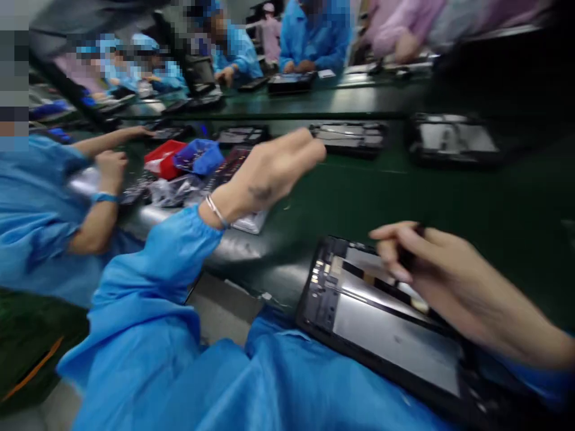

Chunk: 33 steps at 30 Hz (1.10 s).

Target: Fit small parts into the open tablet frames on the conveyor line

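Observation:
An opened black tablet (381,323) with a grey metal inner plate lies on my lap at the near edge of the green belt. My right hand (431,269) rests over its upper part, fingers pinched on a small dark tool whose shape I cannot make out. My left hand (269,170) is raised above the belt, reaching toward the small bins, fingers curled together and blurred by motion; nothing shows in it. My left arm wears a blue sleeve and a thin bracelet.
A red bin (162,158) and a blue bin (200,157) stand left of my left hand, with plastic bags beside them. More opened tablets (350,136) lie along the green belt (404,197). A co-worker's arms (101,185) work at my left; others sit across.

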Each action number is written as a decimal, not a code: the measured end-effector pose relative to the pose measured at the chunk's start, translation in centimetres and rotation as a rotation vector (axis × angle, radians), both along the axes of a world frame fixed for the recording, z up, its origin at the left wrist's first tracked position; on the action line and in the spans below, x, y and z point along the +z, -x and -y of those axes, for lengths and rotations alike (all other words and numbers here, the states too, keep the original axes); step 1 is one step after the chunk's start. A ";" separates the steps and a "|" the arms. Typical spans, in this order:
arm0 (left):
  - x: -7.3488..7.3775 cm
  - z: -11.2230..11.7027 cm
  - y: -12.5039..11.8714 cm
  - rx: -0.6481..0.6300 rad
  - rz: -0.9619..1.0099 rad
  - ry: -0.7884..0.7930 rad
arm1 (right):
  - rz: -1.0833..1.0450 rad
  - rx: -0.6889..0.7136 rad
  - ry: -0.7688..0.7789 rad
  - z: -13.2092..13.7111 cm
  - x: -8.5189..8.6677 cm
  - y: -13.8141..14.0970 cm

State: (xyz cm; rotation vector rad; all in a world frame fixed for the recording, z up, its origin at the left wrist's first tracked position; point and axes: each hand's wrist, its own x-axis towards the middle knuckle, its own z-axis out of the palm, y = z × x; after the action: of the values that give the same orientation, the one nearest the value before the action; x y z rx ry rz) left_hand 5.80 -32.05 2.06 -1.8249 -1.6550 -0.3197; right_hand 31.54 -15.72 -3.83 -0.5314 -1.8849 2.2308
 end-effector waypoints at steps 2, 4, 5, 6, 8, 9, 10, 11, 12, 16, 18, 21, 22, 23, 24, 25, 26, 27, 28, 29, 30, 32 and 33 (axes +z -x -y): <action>-1.0 -1.8 -4.6 -0.227 -0.308 -0.047 | -0.032 0.026 0.157 0.6 -0.3 0.3; -2.2 -3.1 -7.6 -0.456 -0.482 -0.126 | -0.078 0.008 0.261 0.8 -0.6 0.4; -2.7 -3.7 -8.5 -0.547 -0.521 -0.160 | -0.096 -0.024 0.286 0.8 -0.6 0.4; -3.1 -4.2 -9.0 -0.613 -0.543 -0.181 | -0.106 -0.065 0.299 0.8 -0.6 0.2; -3.5 -4.9 -9.4 -0.674 -0.567 -0.192 | -0.109 -0.143 0.282 0.6 -0.5 -0.2; -3.5 -5.0 -9.5 -0.681 -0.578 -0.181 | -0.101 -0.163 0.256 0.4 -0.4 -0.4; -3.5 -5.0 -9.5 -0.680 -0.588 -0.162 | -0.084 -0.171 0.224 0.2 -0.4 -0.6; -3.4 -5.0 -9.5 -0.674 -0.595 -0.137 | -0.062 -0.173 0.190 0.1 -0.4 -0.7; -3.4 -4.8 -9.5 -0.669 -0.597 -0.116 | -0.040 -0.174 0.156 -0.1 -0.4 -0.8; -3.6 -4.3 -9.7 -0.656 -0.573 -0.100 | 0.011 -0.169 0.034 -0.4 -0.6 -0.9; -4.0 -4.2 -9.7 -0.663 -0.540 -0.100 | 0.004 -0.163 -0.037 -0.4 -0.6 -0.8; -4.4 -4.3 -9.6 -0.651 -0.384 -0.127 | -0.042 -0.149 -0.214 -0.5 -0.5 -0.6; -4.4 -4.4 -9.5 -0.595 -0.316 -0.138 | -0.051 -0.131 -0.284 -0.6 -0.3 -0.6; -4.4 -4.5 -9.5 -0.515 -0.256 -0.145 | -0.057 -0.108 -0.349 -0.6 -0.1 -0.5; -4.3 -4.6 -9.5 -0.424 -0.213 -0.141 | -0.063 -0.084 -0.408 -0.7 0.1 -0.5; -4.2 -4.6 -9.5 -0.343 -0.184 -0.127 | -0.068 -0.063 -0.460 -0.7 0.2 -0.5; -4.1 -4.6 -9.5 -0.287 -0.163 -0.112 | -0.073 -0.045 -0.510 -0.7 0.3 -0.6; -3.9 -4.6 -9.6 -0.258 -0.146 -0.095 | -0.081 -0.037 -0.559 -0.7 0.4 -0.6; -3.8 -4.6 -9.7 -0.246 -0.128 -0.079 | -0.086 -0.034 -0.609 -0.8 0.4 -0.7; -3.7 -4.5 -9.8 -0.242 -0.110 -0.059 | -0.087 -0.032 -0.657 -0.8 0.3 -0.7; -3.6 -4.3 -9.9 -0.239 -0.094 -0.037 | -0.088 -0.029 -0.699 -0.8 0.2 -0.8; -3.6 -4.1 -10.2 -0.234 -0.087 0.001 | -0.096 -0.029 -0.763 -0.9 0.0 -0.8; -3.7 -4.0 -10.3 -0.237 -0.102 0.010 | -0.101 -0.030 -0.786 -0.9 -0.1 -0.8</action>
State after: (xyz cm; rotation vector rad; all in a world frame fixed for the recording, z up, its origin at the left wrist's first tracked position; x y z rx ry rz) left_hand 16.14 -28.02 -1.64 -2.0140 -1.3766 -0.3150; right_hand 32.30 -14.78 -3.96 -0.2914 -2.4258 1.2821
